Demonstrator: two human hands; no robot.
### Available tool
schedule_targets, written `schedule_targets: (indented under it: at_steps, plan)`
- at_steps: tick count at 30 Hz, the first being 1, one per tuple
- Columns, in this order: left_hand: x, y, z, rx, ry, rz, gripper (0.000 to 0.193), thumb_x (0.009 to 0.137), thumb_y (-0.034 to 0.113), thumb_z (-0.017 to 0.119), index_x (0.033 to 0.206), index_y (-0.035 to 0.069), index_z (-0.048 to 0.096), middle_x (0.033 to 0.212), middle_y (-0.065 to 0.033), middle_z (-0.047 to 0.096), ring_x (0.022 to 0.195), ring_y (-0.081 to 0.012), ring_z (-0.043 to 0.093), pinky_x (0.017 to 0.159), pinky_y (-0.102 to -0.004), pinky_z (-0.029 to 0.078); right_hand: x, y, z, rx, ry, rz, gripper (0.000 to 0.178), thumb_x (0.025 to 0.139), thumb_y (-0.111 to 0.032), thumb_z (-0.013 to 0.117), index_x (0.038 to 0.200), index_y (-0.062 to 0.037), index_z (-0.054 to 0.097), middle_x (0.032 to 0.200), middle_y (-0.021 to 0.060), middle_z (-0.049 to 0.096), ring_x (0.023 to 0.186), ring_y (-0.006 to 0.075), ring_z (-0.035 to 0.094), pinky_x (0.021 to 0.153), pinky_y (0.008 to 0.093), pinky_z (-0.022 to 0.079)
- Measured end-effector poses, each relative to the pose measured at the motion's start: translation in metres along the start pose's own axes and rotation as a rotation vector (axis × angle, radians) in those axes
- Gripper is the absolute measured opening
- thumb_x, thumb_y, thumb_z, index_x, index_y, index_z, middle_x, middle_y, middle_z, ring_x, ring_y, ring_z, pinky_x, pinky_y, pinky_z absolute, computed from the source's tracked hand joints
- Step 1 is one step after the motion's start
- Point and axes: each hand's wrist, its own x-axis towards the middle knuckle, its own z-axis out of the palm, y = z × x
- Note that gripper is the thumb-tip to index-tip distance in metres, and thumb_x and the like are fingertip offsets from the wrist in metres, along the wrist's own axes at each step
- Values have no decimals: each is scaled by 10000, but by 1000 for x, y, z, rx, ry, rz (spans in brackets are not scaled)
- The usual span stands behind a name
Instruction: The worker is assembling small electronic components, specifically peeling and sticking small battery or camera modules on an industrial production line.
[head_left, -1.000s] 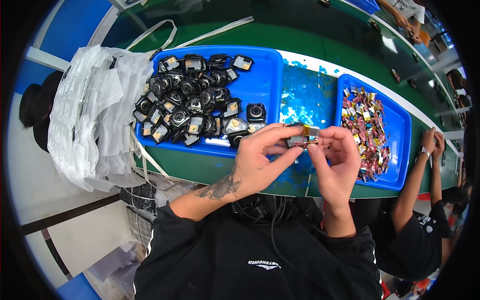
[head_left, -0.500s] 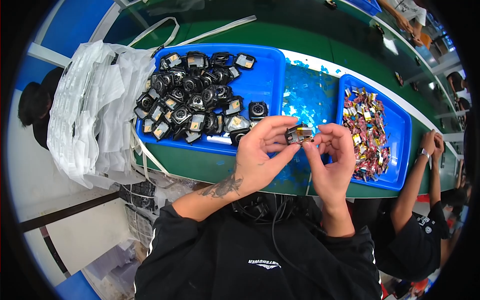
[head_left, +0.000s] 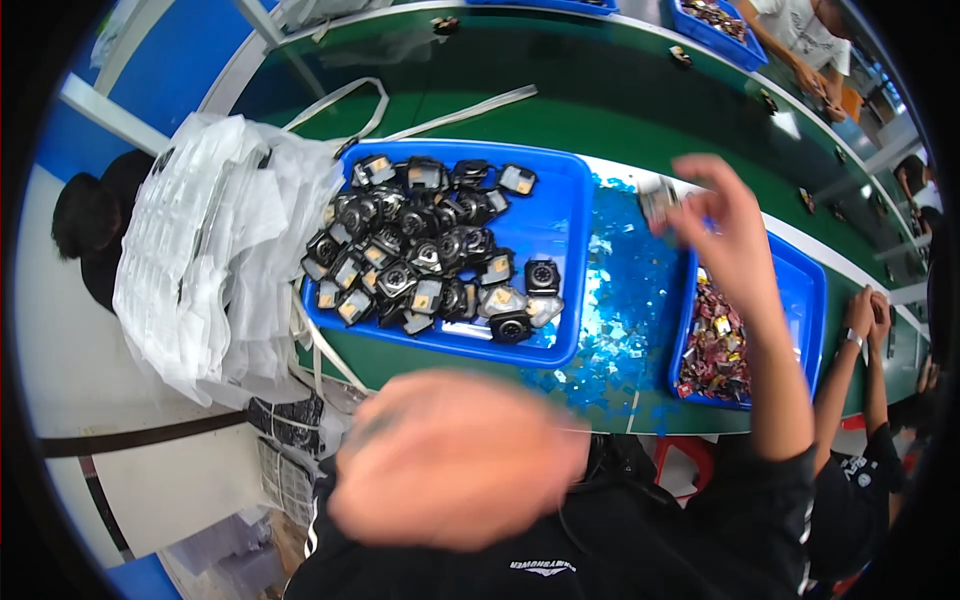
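Observation:
My right hand [head_left: 722,220] is stretched out over the far side of the bench, near the top corner of the right tray. Its fingertips pinch a small smartwatch part [head_left: 657,203], blurred, with a pale face. My left hand [head_left: 460,460] is raised near my chest, smeared by motion, so its fingers cannot be made out. Beyond it stands a blue tray [head_left: 560,190] heaped with black smartwatch cases [head_left: 425,255]. Another blue tray [head_left: 800,290], below my right forearm, contains small batteries with reddish and yellow wrapping [head_left: 715,345].
Blue film scraps [head_left: 625,290] cover the bench between the trays. White plastic sheets [head_left: 210,260] are stacked at the left. Past a white rail runs a green conveyor [head_left: 560,60] with scattered parts. A co-worker's hands [head_left: 868,312] are at the right; another person [head_left: 810,50] sits across.
My hands have parted. The right one has carried the smartwatch part away and upward, while the left has drawn back toward my body. The view has shifted, so the trays appear lower.

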Motion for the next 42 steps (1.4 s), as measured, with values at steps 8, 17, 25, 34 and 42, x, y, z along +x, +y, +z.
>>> schedule_targets:
  at_steps: [8, 17, 25, 34, 42]
  plan:
    - [55, 79, -38, -26, -111, 118, 165, 904, 211, 616, 971, 142, 482, 887, -17, 593, 706, -219, 617, 635, -310, 531, 153, 142, -28, -428, 111, 321, 495, 713, -166, 830, 1115, 5, 598, 1034, 184, 656, 895, 270, 675, 754, 348, 552]
    - [29, 52, -34, 118, 352, 32, 205, 931, 90, 507, 1120, 44, 573, 841, -75, 621, 629, -201, 586, 580, -302, 512, 83, 23, 93, -562, -204, -518, 257, 746, -219, 748, 941, -61, 688, 960, 143, 630, 942, 327, 622, 818, 418, 516]
    - [32, -107, -8, 428, 199, -403, 372, 925, 89, 572, 1289, 12, 551, 1066, -60, 579, 742, -115, 493, 659, -249, 408, 51, 15, 108, -752, -129, -970, 97, 768, -135, 582, 786, -42, 603, 908, 91, 556, 871, 238, 588, 679, 352, 515]
    - [17, -126, 44, -674, -87, -892, 226, 1012, 165, 487, 1156, -1, 541, 722, -79, 642, 551, -73, 540, 516, -182, 434, -44, 4, 16, -461, 99, -602, 241, 784, -104, 714, 1017, -77, 657, 966, 121, 617, 854, 292, 622, 725, 396, 513]
    - [19, -130, 68, -800, -15, -920, 152, 925, 59, 613, 1040, -34, 651, 904, -94, 680, 773, -146, 661, 583, -209, 517, -99, 68, -95, -878, 14, -1, 93, 757, -108, 720, 809, -55, 665, 894, 98, 602, 882, 307, 581, 804, 421, 476]
